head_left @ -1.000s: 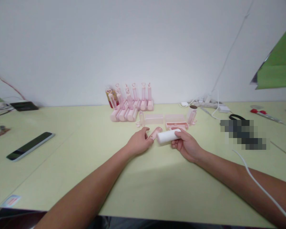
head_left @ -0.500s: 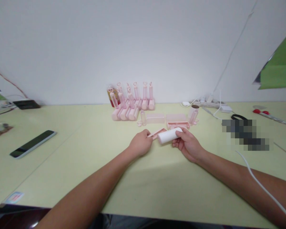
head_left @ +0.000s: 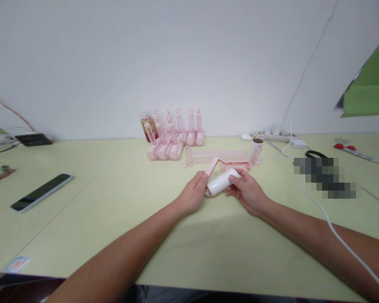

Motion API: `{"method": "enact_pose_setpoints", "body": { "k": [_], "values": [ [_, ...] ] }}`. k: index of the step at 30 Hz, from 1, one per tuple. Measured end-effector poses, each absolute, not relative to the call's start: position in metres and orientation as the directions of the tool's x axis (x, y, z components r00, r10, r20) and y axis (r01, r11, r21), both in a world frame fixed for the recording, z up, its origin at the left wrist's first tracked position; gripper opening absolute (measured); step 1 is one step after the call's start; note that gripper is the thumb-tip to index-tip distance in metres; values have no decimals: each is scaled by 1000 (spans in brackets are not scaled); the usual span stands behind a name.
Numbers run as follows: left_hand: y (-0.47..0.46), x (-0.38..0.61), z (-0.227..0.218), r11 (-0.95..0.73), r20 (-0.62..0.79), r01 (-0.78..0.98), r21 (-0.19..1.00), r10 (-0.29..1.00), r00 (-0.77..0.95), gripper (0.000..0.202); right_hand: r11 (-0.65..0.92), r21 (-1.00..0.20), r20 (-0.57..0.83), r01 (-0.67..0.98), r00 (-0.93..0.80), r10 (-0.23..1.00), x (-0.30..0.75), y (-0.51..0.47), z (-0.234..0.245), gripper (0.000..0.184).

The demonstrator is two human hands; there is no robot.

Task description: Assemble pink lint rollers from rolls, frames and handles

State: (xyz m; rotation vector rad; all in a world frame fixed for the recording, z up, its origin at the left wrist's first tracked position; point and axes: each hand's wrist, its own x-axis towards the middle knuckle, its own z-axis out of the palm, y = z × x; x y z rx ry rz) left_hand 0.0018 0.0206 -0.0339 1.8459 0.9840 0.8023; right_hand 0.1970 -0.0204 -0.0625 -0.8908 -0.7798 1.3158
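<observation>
My right hand (head_left: 246,191) is closed around a white paper roll (head_left: 220,182), holding it just above the pale green table (head_left: 82,198). My left hand (head_left: 194,194) pinches a pink plastic handle piece (head_left: 212,165) that slants up from the roll's left end. Handle and roll meet between my two hands. Behind them lie pink plastic parts: a pink tray (head_left: 235,164) and a clear cover (head_left: 204,156).
A group of assembled pink rollers (head_left: 173,139) stands at the back by the wall. A phone (head_left: 41,192) lies at the left. A power strip (head_left: 276,136), black scissors (head_left: 314,155), a red-handled tool (head_left: 352,152) and a white cable (head_left: 344,244) are on the right.
My left hand picked the pink handle piece up off the table and brought it to the left end of the white roll, which tilted down on that side.
</observation>
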Motion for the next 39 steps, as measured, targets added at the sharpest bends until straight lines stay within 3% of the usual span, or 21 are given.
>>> {"method": "enact_pose_setpoints", "body": {
  "k": [11,19,26,30,33,36,39],
  "values": [
    [15,7,-39,-249,127,191,950,862,490,45,128,-919,89,-373,119,989,195,-24,-62,39],
    [12,11,-37,-131,37,163,978,875,483,43,236,-947,196,-218,189,962,194,-27,-61,42],
    [7,12,-38,-100,31,121,988,881,473,43,257,-897,185,-360,222,957,192,-30,-54,39],
    [2,12,-37,-178,96,117,977,856,508,42,189,-830,105,-525,184,977,189,-33,-46,35],
    [-2,12,-35,-257,163,100,961,820,548,42,37,-749,45,-661,5,999,186,-40,-39,35],
    [-3,9,-31,-396,265,110,912,770,580,42,-127,-704,19,-699,-198,980,184,-46,-35,42],
    [-1,5,-26,-578,381,161,800,697,608,39,-126,-697,30,-706,-204,978,184,-48,-35,38]
  ]
}}
